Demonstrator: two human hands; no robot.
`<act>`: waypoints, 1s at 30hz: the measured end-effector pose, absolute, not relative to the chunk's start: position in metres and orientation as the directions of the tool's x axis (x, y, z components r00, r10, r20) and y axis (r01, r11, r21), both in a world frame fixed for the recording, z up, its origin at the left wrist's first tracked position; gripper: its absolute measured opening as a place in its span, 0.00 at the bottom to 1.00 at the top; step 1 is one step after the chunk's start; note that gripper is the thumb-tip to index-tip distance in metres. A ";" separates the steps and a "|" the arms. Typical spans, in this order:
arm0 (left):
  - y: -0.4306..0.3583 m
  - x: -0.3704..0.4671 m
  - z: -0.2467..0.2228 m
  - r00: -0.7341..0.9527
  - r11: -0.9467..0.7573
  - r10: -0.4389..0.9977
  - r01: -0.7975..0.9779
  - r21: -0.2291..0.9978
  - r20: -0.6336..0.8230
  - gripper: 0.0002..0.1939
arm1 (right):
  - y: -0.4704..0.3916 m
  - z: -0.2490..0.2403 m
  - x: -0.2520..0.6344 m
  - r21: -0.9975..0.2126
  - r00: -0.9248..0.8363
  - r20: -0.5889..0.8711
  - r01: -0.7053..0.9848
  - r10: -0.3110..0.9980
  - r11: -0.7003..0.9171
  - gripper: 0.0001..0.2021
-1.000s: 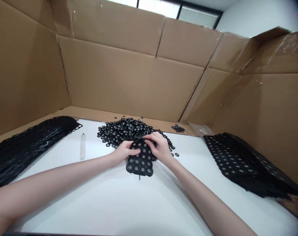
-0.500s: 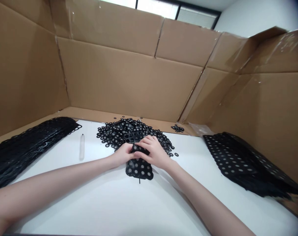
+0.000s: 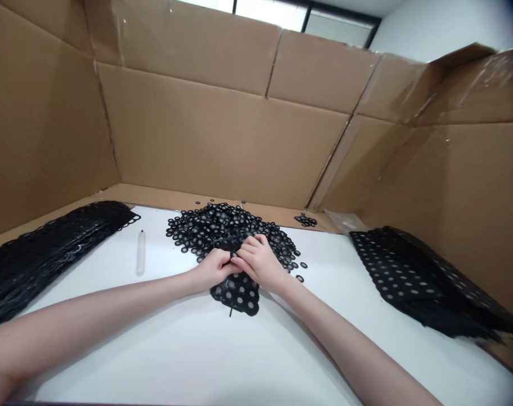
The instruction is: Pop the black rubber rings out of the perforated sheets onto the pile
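Note:
A black sheet with rows of pale dots (image 3: 237,294) is gripped in both hands at the middle of the table, its near end hanging toward me with a thin dark strip at the edge. My left hand (image 3: 214,268) is closed on its left side, thumb at the top. My right hand (image 3: 260,262) pinches it from the right, the fingers curled over and almost touching the left hand. Just behind lies a heap of small black rings with pale centres (image 3: 222,217). The part of the sheet between my fingers is hidden.
On the left lies a long stack of black perforated sheets (image 3: 65,242). Dotted black sheets (image 3: 408,276) lie at the right. A clear pen-like tool with a dark tip (image 3: 141,254) rests on the white table (image 3: 188,349). Cardboard walls (image 3: 222,135) surround it; a few rings (image 3: 306,220) sit apart.
The sheet has tilted, its near end shifting slightly left. Another ring now lies loose to the right of the right hand. Both hands stay nearly in place.

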State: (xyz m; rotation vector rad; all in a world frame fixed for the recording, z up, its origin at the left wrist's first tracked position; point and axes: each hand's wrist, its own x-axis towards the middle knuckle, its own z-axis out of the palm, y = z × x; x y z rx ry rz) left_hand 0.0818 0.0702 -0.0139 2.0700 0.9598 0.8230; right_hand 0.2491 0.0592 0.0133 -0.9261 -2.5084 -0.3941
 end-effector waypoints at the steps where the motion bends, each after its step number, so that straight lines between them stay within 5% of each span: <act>1: 0.071 0.082 -0.014 0.525 -0.474 0.816 0.371 0.799 0.240 0.22 | 0.060 0.012 0.249 0.112 -0.680 0.497 0.667 0.540 0.736 0.19; 10: 0.070 0.078 -0.010 0.641 -0.456 0.735 0.225 0.861 0.222 0.16 | 0.061 0.012 0.251 -0.074 -0.613 0.506 0.670 0.607 0.738 0.20; 19: 0.075 0.078 -0.017 0.626 -0.367 0.751 0.133 0.921 0.209 0.14 | 0.057 0.027 0.255 -0.158 -0.702 0.362 0.602 0.613 0.783 0.18; 30: 0.071 0.077 -0.012 0.654 -0.306 0.733 0.075 0.949 0.185 0.11 | 0.065 0.017 0.257 -0.408 -0.599 0.400 0.561 0.693 0.720 0.22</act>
